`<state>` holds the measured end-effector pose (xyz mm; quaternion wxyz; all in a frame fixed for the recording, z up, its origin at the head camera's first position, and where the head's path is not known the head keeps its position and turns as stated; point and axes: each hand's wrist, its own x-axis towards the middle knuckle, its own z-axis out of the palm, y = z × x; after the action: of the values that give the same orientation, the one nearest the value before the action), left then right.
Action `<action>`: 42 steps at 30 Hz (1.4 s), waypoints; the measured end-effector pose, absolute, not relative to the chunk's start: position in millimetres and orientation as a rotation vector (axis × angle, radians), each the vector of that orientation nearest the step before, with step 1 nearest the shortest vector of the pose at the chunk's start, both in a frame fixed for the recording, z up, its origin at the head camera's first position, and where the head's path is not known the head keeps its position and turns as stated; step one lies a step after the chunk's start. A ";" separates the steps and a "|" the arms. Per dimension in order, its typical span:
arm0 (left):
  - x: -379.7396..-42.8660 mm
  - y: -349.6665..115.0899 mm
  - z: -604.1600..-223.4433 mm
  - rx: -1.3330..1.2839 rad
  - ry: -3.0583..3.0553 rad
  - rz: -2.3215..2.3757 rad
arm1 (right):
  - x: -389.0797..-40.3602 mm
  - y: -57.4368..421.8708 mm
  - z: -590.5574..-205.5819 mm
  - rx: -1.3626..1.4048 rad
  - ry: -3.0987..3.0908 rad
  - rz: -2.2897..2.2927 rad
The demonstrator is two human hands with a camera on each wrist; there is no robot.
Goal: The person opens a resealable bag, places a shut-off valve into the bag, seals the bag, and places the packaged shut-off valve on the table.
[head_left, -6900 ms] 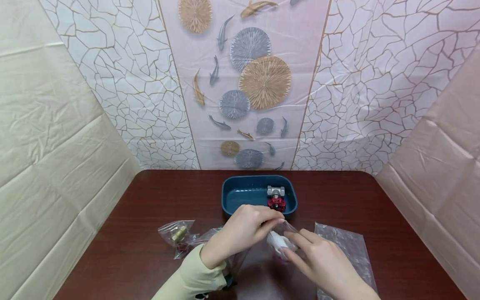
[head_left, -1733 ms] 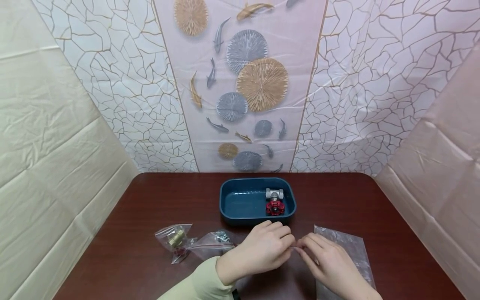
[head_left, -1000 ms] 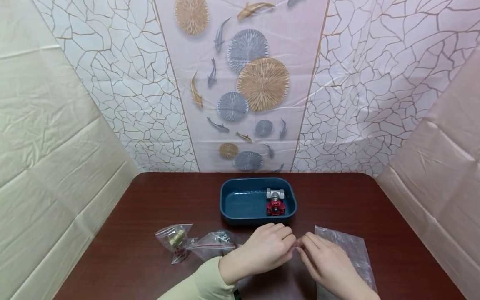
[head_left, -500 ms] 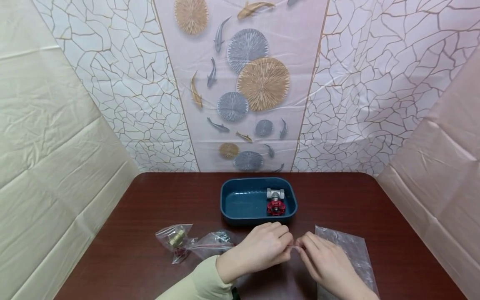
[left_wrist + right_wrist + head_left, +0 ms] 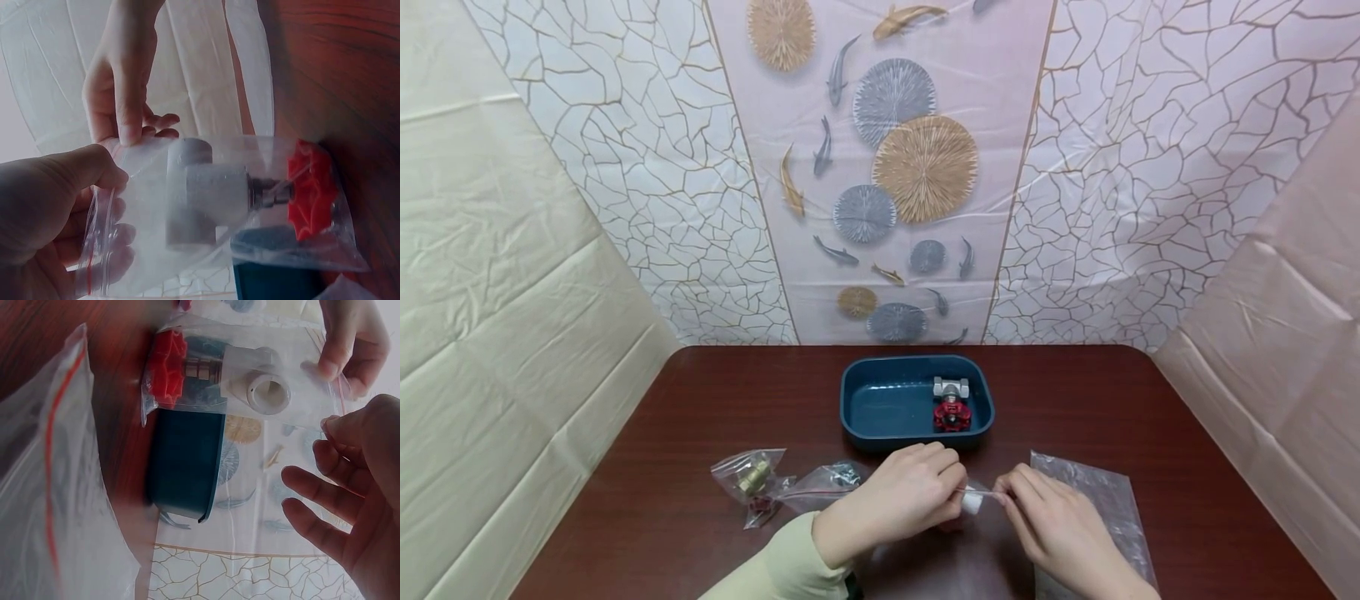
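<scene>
Head view: left hand (image 5: 895, 500) and right hand (image 5: 1048, 521) each pinch the mouth of a clear zip bag (image 5: 973, 498) just above the table (image 5: 662, 500), before the blue tray (image 5: 880, 408). Wrist views reveal its contents: a white valve (image 5: 206, 194) with red handwheel (image 5: 167, 369).

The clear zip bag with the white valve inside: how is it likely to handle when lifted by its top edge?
The clear zip bag looks thin and floppy, so it will probably sag. The white valve with its red handwheel fills most of it and looks solid, so the load likely hangs bottom-heavy and swings. The left hand and right hand pinch only film, which may slip.
</scene>
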<state>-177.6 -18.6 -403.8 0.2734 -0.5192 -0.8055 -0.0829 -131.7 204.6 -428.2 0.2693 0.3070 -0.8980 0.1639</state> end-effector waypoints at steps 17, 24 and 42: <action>-172.5 -43.9 -402.4 -1.299 -2.175 -0.106 | -131.1 206.0 -428.9 0.840 -2.415 0.431; -173.1 -52.7 -401.4 -1.248 -2.194 -0.046 | -131.2 204.9 -428.0 0.830 -2.406 0.438; -170.6 -62.7 -407.1 -1.252 -2.114 0.205 | -130.5 205.5 -429.8 0.849 -2.411 0.431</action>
<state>-170.6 -62.7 -407.1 0.3319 -0.4789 -0.8089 0.0785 -130.5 205.5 -429.8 0.2712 0.3151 -0.8953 0.1598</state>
